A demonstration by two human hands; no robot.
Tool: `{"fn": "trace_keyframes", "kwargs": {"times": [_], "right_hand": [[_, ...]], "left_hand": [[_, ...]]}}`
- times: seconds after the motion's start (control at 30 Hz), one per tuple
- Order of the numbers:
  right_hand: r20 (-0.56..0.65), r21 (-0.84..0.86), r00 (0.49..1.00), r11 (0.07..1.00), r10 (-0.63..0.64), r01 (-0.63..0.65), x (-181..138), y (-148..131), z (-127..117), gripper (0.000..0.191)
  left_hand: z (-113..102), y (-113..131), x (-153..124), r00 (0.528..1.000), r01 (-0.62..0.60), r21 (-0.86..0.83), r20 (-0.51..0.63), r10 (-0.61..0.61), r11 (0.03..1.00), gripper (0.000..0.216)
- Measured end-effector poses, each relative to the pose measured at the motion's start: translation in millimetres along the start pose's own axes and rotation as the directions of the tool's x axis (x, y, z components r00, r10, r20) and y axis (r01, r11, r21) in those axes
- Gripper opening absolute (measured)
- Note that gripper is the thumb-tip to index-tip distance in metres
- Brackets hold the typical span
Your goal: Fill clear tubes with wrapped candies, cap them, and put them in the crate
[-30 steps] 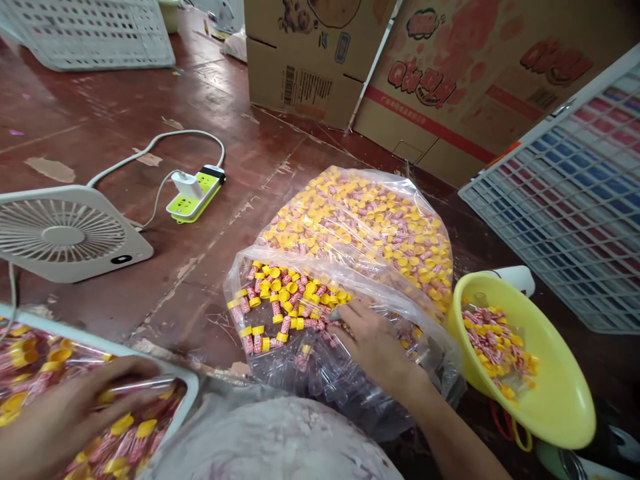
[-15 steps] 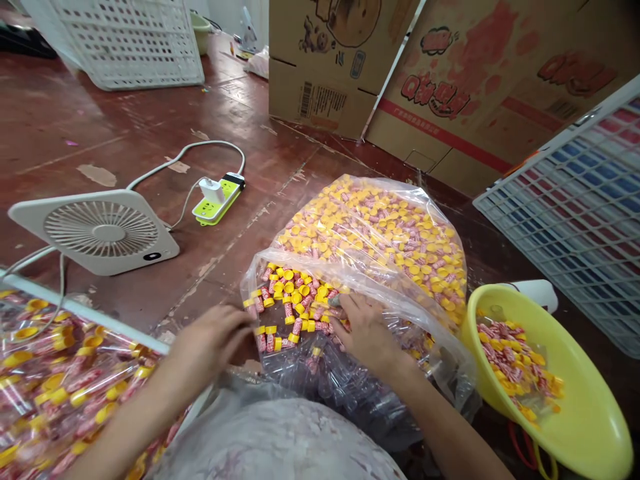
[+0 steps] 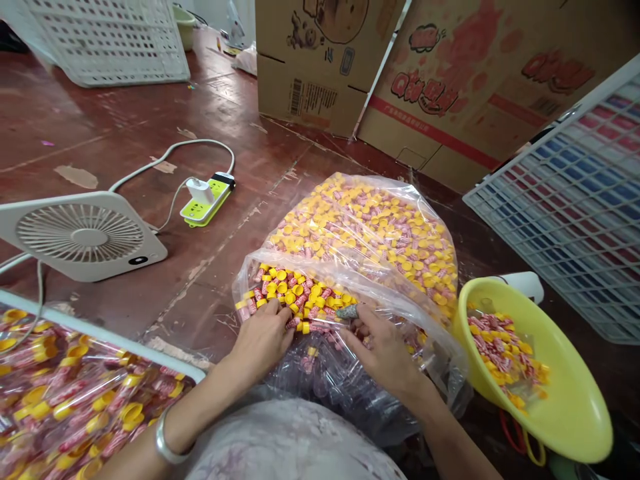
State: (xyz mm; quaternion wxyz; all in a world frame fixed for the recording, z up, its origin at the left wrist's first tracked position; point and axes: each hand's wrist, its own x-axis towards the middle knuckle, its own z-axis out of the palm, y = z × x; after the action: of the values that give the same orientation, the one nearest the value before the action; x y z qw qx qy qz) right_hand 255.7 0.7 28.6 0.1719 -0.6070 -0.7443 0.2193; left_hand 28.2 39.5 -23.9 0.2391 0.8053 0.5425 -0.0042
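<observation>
In front of me lies a clear plastic bag point(image 3: 360, 220) full of small tubes with yellow caps and red-and-white labels. At its open mouth the loose yellow-capped tubes point(image 3: 310, 293) are heaped. My left hand point(image 3: 267, 337) is in the heap, its fingers bent and closed round a small tube, mostly hidden by them. My right hand point(image 3: 387, 347) lies at the heap's right side, thumb and forefinger apart; a grey wrap point(image 3: 347, 311) covers one fingertip. Below both hands are clear empty-looking tubes point(image 3: 335, 373) in the plastic.
A yellow basin point(image 3: 565, 373) with more tubes stands at right, beside a white crate point(image 3: 565, 200). At left are a fan point(image 3: 87, 237), a power strip point(image 3: 207, 199) and a white-rimmed tray point(image 3: 100, 333) of tubes. Cardboard boxes point(image 3: 430, 127) stand behind.
My left hand has moved right and forward from the bag's edge into the heap of tubes. My right hand has shifted slightly, its thumb and wrapped finger showing more. The view has turned slightly right.
</observation>
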Motion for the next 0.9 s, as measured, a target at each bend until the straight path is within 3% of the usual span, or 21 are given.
{"fn": "trace_keyframes", "kwargs": {"times": [0.17, 0.33, 0.53, 0.63, 0.73, 0.9], "right_hand": [[0.013, 0.080, 0.997, 0.994, -0.074, 0.073, 5, -9, 3, 0.022], [0.036, 0.136, 0.996, 0.988, -0.080, 0.075, 5, -12, -1, 0.023], [0.099, 0.239, 0.994, 0.971, -0.045, 0.020, 0, -12, -7, 0.024], [0.153, 0.350, 0.988, 0.935, 0.001, -0.055, -2, -10, -5, 0.021], [0.204, 0.484, 0.977, 0.861, 0.066, -0.159, -4, -7, -2, 0.023], [0.270, 0.622, 0.959, 0.745, 0.086, -0.242, -5, -3, 1, 0.026]], "left_hand": [[-9, -9, -12, 0.993, -0.116, -0.323, -0.069, 0.098, 0.939, 0.020], [-11, -11, -21, 0.982, -0.186, -0.451, -0.115, 0.149, 0.873, 0.004], [-22, 0, -23, 0.978, -0.207, -0.562, -0.138, 0.156, 0.801, 0.022], [-24, 6, -24, 0.965, -0.258, -0.608, -0.203, 0.167, 0.751, 0.032], [-22, 10, -26, 0.933, -0.343, -0.626, -0.313, 0.177, 0.700, 0.038], [-19, 11, -30, 0.834, -0.516, -0.558, -0.502, 0.230, 0.650, 0.042]]}}
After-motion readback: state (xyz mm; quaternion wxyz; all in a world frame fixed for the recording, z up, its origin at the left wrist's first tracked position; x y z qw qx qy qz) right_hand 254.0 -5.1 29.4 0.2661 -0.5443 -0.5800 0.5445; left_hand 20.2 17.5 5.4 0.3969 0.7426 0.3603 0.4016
